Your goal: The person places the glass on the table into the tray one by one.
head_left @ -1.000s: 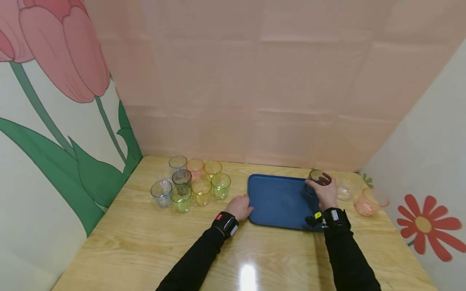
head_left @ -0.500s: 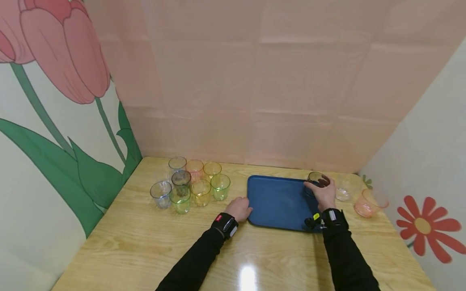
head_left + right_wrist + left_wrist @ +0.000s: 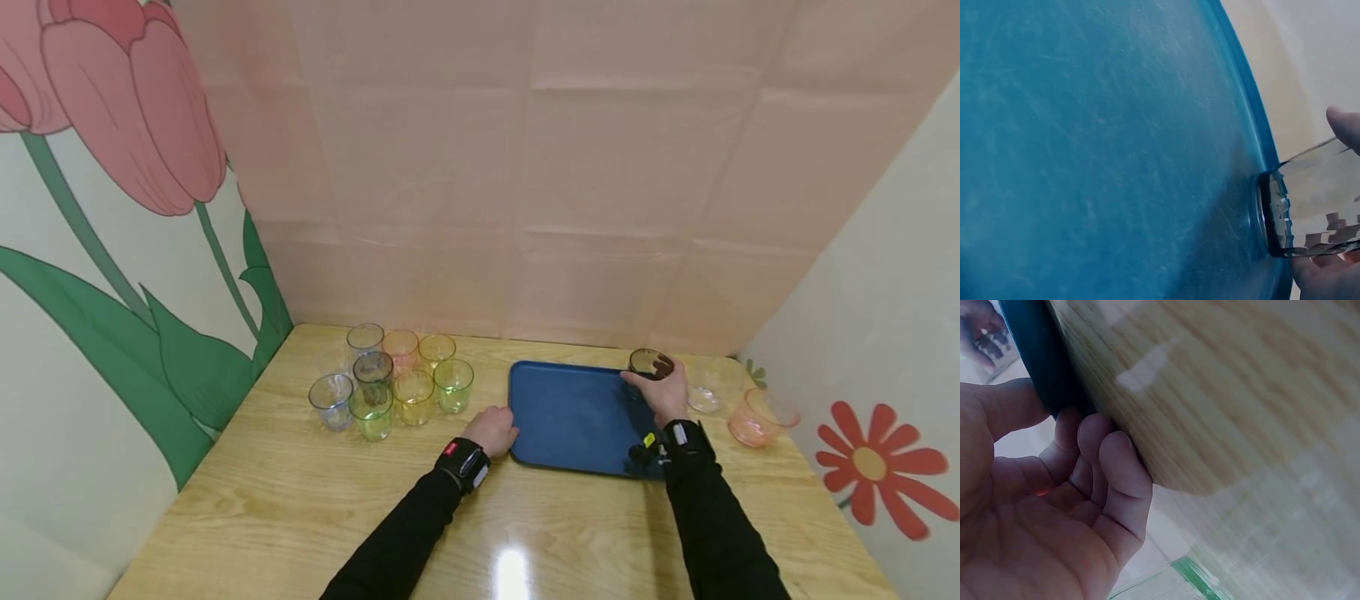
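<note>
My left hand (image 3: pixel 491 431) pinches the left rim of the blue tray (image 3: pixel 570 425); the left wrist view has the thumb on one side of the rim and curled fingertips at the other. At the tray's far right corner, my right hand (image 3: pixel 663 392) grips a dark-tinted drinking glass (image 3: pixel 647 362) by its sides. In the right wrist view the glass (image 3: pixel 1316 200) stands with its base against the tray's surface (image 3: pixel 1116 137), close inside the raised rim. Part of the glass is hidden behind the fingers. Nothing else stands on the tray.
Left of the tray stand several tinted glasses in a cluster, among them a green glass (image 3: pixel 453 386), a yellow glass (image 3: pixel 414 398) and a blue glass (image 3: pixel 332 402). Right of it are a clear glass (image 3: pixel 705 398) and a pink glass (image 3: pixel 753 423). A wall backs the table (image 3: pixel 300 517).
My right hand has shifted slightly left with the dark glass, along the tray's far right corner. The left hand stays at the tray's rim.
</note>
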`<state>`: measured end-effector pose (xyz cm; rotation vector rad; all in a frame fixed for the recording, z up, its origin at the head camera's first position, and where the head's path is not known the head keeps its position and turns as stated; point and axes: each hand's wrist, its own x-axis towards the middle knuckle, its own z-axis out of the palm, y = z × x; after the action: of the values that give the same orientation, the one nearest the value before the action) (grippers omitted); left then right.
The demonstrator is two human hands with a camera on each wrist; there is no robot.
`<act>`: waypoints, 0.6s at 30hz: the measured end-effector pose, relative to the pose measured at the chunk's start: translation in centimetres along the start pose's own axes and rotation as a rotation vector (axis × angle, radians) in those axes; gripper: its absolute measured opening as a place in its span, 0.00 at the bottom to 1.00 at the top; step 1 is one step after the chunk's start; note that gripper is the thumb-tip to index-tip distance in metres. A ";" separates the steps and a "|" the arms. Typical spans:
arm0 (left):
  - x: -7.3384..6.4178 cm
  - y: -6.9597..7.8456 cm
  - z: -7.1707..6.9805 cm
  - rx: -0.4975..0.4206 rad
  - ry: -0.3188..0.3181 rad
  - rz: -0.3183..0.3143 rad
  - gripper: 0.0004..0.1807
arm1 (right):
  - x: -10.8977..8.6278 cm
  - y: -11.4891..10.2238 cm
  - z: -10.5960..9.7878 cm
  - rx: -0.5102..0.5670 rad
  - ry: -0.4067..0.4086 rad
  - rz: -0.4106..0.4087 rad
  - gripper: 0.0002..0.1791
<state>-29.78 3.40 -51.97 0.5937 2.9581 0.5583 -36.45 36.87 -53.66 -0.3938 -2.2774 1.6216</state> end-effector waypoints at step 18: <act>-0.2 0.1 -0.3 -0.015 -0.007 0.001 0.11 | 1.3 0.5 -0.4 -0.004 0.033 0.081 0.57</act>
<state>-29.59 3.30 -51.67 0.5953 2.9443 0.5766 -37.40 37.90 -53.83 -0.5167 -2.2678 1.6370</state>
